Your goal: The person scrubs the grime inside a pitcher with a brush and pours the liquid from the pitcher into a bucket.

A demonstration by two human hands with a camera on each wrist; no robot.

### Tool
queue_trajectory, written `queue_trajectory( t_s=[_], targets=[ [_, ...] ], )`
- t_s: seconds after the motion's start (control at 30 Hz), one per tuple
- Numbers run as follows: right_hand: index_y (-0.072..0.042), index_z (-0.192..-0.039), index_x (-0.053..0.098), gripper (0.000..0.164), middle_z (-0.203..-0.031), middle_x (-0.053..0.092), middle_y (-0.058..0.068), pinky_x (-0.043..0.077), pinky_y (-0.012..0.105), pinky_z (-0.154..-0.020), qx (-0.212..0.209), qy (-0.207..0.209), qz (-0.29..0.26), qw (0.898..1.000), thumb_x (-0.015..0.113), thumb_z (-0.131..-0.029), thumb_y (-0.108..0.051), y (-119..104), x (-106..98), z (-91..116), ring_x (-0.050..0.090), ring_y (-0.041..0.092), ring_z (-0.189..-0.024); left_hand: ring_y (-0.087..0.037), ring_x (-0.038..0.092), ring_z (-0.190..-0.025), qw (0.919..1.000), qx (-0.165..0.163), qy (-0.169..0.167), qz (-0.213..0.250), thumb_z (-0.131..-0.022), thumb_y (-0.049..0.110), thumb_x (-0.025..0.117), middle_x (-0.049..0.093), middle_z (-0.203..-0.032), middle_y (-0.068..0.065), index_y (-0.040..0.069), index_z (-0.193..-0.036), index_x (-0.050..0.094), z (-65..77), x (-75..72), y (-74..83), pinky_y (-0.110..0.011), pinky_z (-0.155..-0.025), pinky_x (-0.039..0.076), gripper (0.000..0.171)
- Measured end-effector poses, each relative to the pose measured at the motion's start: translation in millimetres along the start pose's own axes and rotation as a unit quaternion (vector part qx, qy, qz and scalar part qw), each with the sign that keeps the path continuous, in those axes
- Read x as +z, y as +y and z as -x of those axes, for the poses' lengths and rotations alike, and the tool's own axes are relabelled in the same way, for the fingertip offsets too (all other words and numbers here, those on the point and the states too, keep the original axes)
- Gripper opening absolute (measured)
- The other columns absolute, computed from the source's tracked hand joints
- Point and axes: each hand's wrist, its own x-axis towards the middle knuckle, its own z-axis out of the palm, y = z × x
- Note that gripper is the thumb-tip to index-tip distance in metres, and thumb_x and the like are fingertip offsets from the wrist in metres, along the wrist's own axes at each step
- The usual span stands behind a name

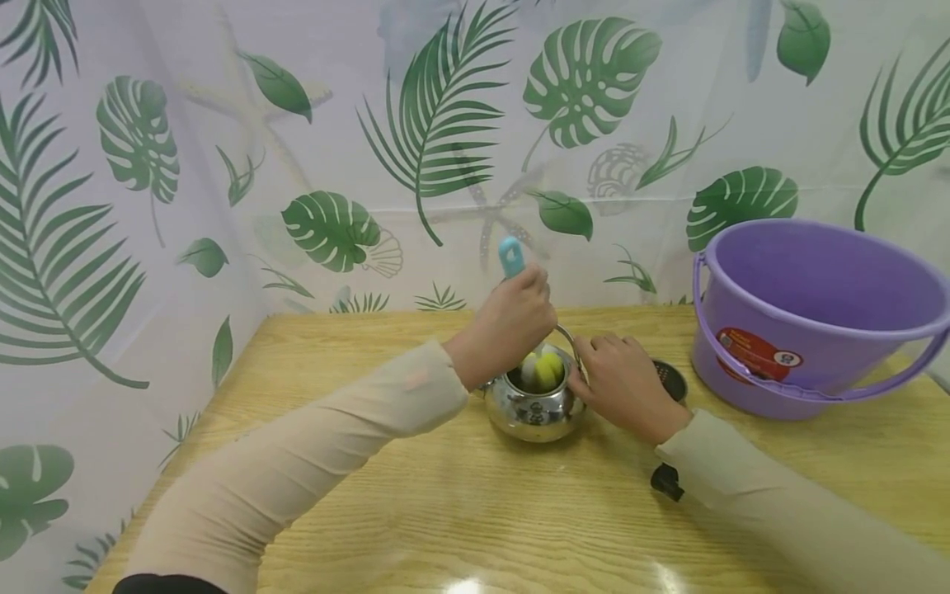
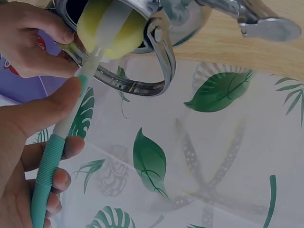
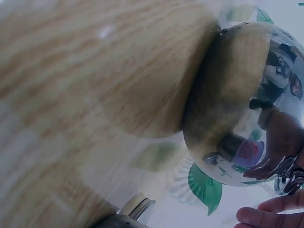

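A shiny steel teapot [image 1: 534, 417] stands on the wooden table, its hoop handle [image 2: 135, 88] swung to the far side. My left hand [image 1: 508, 326] grips a sponge bottle brush [image 2: 47, 164] by its ribbed teal handle, thumb along the pale shaft. The brush's yellow-and-white sponge head [image 1: 547, 370] sits in the pot's mouth. At the pot's right side, my right hand [image 1: 623, 384] holds the pot where the hoop handle meets the rim. In the right wrist view only its fingertips [image 3: 259, 216] show, beside the handle joint under the polished belly [image 3: 223, 109].
A purple bucket [image 1: 801, 346] with a red label stands at the right. A dark perforated round piece [image 1: 671, 381] lies behind my right hand, and a small black object [image 1: 666, 481] shows beside the right sleeve. A leaf-print curtain [image 1: 460, 165] hangs behind the table [image 1: 416, 511].
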Motion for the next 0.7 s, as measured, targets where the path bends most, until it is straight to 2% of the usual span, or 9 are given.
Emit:
queue_trajectory(
  t_s=[0.23,0.33,0.47,0.7],
  targets=[
    [-0.004,-0.076,0.053,0.012,-0.055,0.047,0.005,0.034,0.032,-0.046,0.003,-0.004,-0.001,1.0,0.06,-0.078,-0.013,-0.3,0.1,-0.2,0.045,0.019,-0.048,-0.011,0.052,-0.081,0.9998,0.0,-0.001,0.021,-0.087,0.015,0.056,0.063,-0.078,0.007,0.023,-0.075,0.062,5.2,1.8,0.2,-0.028,-0.087,0.031,0.016],
    [-0.004,-0.077,0.053,0.012,-0.055,0.048,0.005,0.035,0.033,-0.046,0.004,-0.009,0.0,1.0,0.059,-0.079,-0.014,-0.6,0.1,0.2,0.046,0.019,-0.049,-0.013,0.052,-0.084,0.9993,0.002,-0.006,0.037,-0.086,0.025,0.06,0.063,-0.08,0.006,0.023,-0.077,0.063,7.3,2.1,-0.5,-0.029,-0.089,0.032,0.01],
    [-0.004,-0.077,0.053,0.012,-0.056,0.048,0.005,0.036,0.033,-0.047,0.003,-0.01,0.002,1.0,0.059,-0.078,-0.014,-0.9,0.6,1.0,0.047,0.02,-0.05,-0.013,0.051,-0.084,0.9987,0.013,-0.013,0.047,-0.084,0.036,0.062,0.063,-0.079,0.006,0.022,-0.076,0.064,8.4,0.6,-1.9,-0.029,-0.09,0.032,0.016],
    [-0.005,-0.076,0.052,0.012,-0.057,0.049,0.006,0.034,0.033,-0.047,0.004,-0.011,0.007,1.0,0.059,-0.079,-0.014,-2.0,1.5,2.4,0.049,0.022,-0.051,-0.014,0.053,-0.085,0.9977,0.048,-0.021,0.044,-0.086,0.031,0.06,0.068,-0.083,0.005,0.023,-0.077,0.067,7.4,-6.1,-6.2,-0.028,-0.089,0.033,0.014]
  ],
)
